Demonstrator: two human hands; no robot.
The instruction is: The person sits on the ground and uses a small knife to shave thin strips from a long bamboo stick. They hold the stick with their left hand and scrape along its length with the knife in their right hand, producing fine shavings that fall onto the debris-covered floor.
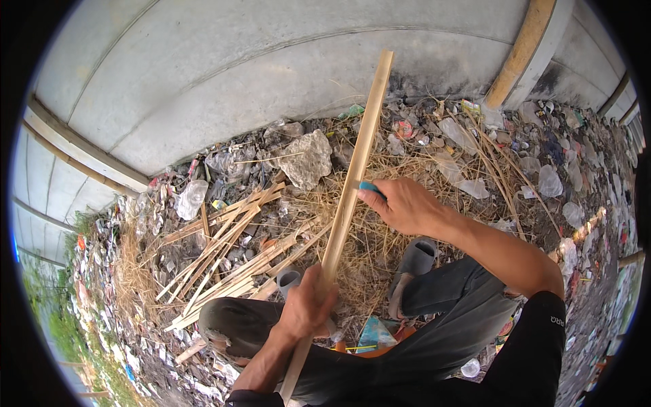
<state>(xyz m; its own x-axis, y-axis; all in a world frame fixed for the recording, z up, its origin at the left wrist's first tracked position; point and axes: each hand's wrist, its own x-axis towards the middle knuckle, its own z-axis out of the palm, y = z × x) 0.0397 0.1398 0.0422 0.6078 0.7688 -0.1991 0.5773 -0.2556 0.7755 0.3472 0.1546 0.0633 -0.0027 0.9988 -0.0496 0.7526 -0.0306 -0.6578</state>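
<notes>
A long split bamboo strip (366,129) slants up from my lap toward the wall, its hollow inner face showing. My left hand (306,303) is wrapped round its lower part, above my thigh. Higher up, my right hand (405,203) grips a small blue-handled knife (368,186) against the strip's right edge. Most of the handle is covered by my fingers, and only a bit of dark blade shows on the bamboo. The strip's lowest end passes under my left forearm.
Cut bamboo slats (224,234) lie piled to the left, beside a large rock (306,161). Dry shavings (369,258) and plastic litter cover the ground. A concrete wall (271,61) curves behind, with a bamboo pole (521,54) against it. Thin sticks (498,173) lie at right.
</notes>
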